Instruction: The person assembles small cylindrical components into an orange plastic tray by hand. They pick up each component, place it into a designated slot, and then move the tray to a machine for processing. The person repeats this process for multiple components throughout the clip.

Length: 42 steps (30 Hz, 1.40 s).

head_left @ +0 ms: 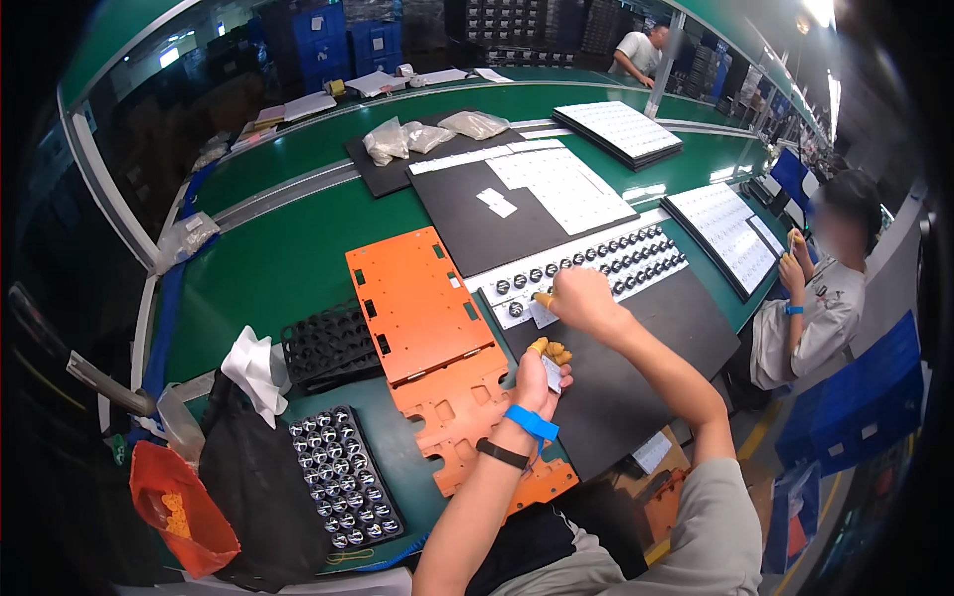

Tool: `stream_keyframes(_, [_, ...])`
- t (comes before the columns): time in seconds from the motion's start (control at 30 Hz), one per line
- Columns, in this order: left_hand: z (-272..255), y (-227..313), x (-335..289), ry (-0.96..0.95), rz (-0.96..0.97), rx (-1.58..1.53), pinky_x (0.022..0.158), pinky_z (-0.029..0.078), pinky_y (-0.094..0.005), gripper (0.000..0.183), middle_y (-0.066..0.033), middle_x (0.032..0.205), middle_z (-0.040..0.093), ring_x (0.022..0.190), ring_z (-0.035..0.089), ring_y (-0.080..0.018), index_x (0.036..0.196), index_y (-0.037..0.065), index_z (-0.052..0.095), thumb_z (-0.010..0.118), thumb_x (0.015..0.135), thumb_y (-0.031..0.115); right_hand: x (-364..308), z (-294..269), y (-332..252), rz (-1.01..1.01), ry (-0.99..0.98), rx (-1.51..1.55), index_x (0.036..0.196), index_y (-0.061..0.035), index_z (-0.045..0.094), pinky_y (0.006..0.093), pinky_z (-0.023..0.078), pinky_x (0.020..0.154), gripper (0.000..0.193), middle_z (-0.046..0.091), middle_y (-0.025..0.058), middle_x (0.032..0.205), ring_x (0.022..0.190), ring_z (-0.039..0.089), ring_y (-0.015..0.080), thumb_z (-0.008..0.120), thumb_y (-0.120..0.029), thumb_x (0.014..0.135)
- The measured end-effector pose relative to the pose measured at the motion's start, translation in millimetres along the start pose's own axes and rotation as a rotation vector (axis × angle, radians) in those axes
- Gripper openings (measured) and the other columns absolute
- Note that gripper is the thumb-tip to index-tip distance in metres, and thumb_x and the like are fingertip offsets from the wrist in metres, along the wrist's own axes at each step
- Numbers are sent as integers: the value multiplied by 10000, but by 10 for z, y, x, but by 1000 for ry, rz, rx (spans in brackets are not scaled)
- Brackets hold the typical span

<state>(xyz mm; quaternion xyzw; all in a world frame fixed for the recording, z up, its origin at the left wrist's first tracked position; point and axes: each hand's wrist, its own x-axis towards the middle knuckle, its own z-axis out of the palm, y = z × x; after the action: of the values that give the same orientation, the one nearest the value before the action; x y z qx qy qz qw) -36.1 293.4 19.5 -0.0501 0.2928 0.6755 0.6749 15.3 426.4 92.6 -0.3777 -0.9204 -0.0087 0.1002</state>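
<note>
My left hand (pixel 540 380) is palm up with its fingers curled around a small white card (pixel 552 373). Yellow finger cots cover its fingertips, and a blue band and a black band are on the wrist. Farther ahead, my right hand (pixel 584 298) is closed, its yellow-tipped fingers pressed down by a white card (pixel 542 315); whatever they pinch is hidden. Both hands are over a black board (pixel 636 368). Along that board's far side, black round parts (pixel 519 283) stand in rows on white cards. The right hand is at the near left end of these rows.
An orange plate (pixel 422 303) lies left of my hands. Beyond it are black trays (pixel 323 343), and nearer, a tray of shiny round parts (pixel 345 477). A board with white cards (pixel 566 189) lies ahead, plastic bags (pixel 388 142) behind it. A co-worker (pixel 825 288) sits right.
</note>
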Motion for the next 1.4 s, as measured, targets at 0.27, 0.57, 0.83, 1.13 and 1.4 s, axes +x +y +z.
stream_keyframes(0.27, [29, -7, -39, 5, 52, 89, 493, 362, -303, 213, -95, 905, 553, 645, 494, -212, 1028, 62, 509, 399, 1001, 242, -115, 111, -117, 52, -79, -17, 688, -4, 708, 421, 539, 584, 508, 681, 186, 676, 662, 698, 330, 776, -503, 758])
stream_keyframes(0.57, [-39, 1, 3, -21, 48, 101, 507, 375, -302, 258, -97, 921, 561, 655, 494, -211, 1037, 60, 524, 387, 1007, 276, -160, 90, -122, 38, -81, -14, 732, 4, 720, 427, 560, 648, 464, 696, 193, 724, 700, 704, 341, 767, -458, 752])
stream_keyframes(0.83, [94, -13, -54, -49, -76, -34, 623, 465, -316, 529, -131, 1073, 644, 824, 627, -280, 1212, 47, 566, 356, 1002, 485, -474, -756, -32, -177, -376, 66, 786, 43, 721, 420, 543, 679, 517, 687, 216, 732, 733, 693, 358, 746, -473, 756])
stream_keyframes(1.13, [-19, -87, 25, -37, -145, 4, 559, 446, -316, 360, -181, 1050, 672, 746, 590, -250, 1061, 21, 600, 408, 1002, 320, 623, -469, -13, -139, -242, 136, 1018, -6, 727, 431, 538, 760, 431, 713, 197, 814, 811, 701, 342, 671, -412, 885])
stream_keyframes(1.4, [-56, -178, 38, -74, -116, 190, 594, 463, -307, 348, -121, 1018, 678, 796, 617, -209, 1076, 68, 590, 354, 1025, 319, 2182, 847, -88, 163, 19, 133, 1413, -11, 436, 534, 393, 1053, 823, 433, 255, 1441, 1284, 474, 431, 630, -594, 867])
